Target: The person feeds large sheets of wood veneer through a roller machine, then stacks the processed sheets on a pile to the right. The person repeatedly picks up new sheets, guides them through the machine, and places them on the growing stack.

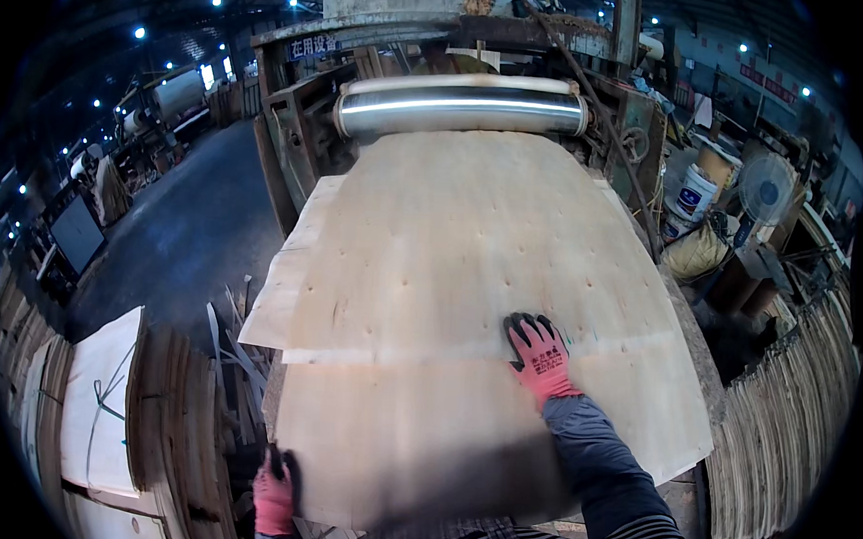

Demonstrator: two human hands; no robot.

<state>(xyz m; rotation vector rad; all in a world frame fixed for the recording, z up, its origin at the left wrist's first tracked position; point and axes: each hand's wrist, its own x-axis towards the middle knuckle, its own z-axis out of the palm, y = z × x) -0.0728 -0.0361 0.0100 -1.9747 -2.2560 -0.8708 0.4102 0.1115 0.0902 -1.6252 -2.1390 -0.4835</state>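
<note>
Thin pale wood veneer sheets [471, 233] with small knots lie overlapping in front of me. The far one reaches up to a shiny metal roller [461, 109]. A nearer veneer sheet [398, 420] lies with its far edge at the crosswise seam. My right hand [541, 354], in a pink glove with black fingertips, rests flat near that seam, fingers a little apart. At the near left edge of the nearer sheet, my left hand [273, 500], in a matching glove, is closed at the border; its fingers are partly hidden. Shadow darkens the sheet close to my body.
Upright stacks of veneer stand at the left [174, 422] and right [782, 434]. A rusty machine frame [293, 141] holds the roller. Beyond it on the right are a white bucket [696, 191] and a fan [767, 186]. Grey floor [196, 214] stretches away at the left.
</note>
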